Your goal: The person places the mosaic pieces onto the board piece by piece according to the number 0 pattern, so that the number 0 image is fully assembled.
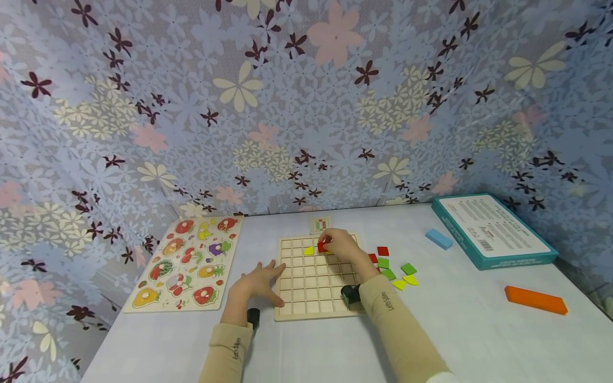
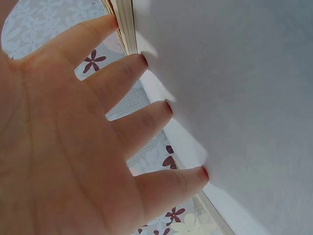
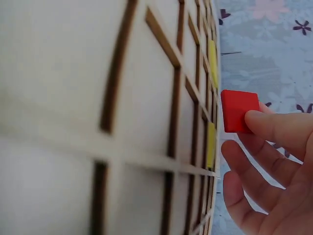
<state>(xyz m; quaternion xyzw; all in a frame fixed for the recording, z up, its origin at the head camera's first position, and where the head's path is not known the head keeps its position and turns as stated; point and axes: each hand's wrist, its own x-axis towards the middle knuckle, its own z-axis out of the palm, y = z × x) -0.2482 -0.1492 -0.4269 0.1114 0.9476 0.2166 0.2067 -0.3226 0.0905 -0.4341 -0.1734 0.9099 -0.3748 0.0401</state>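
A wooden grid board [image 1: 311,292] lies on the table, its squares divided by thin raised strips. My right hand [image 1: 341,246] pinches a red square tile [image 3: 238,110] between thumb and index finger, just above the board's upper rows. One yellow tile [image 1: 308,250] sits in an upper cell; a second yellow tile [image 3: 210,145] shows in the right wrist view, largely covered by my right hand in the head view. With fingers spread and straight, my left hand [image 1: 258,282] touches the board's left edge at the thumb and index finger.
Loose red, green and yellow tiles [image 1: 383,263] lie right of the board. A small pattern card [image 1: 322,223] lies behind it. At left is a fruit puzzle board [image 1: 191,260]. Farther right are a blue block [image 1: 438,239], a teal-edged box [image 1: 493,229] and an orange block [image 1: 535,300].
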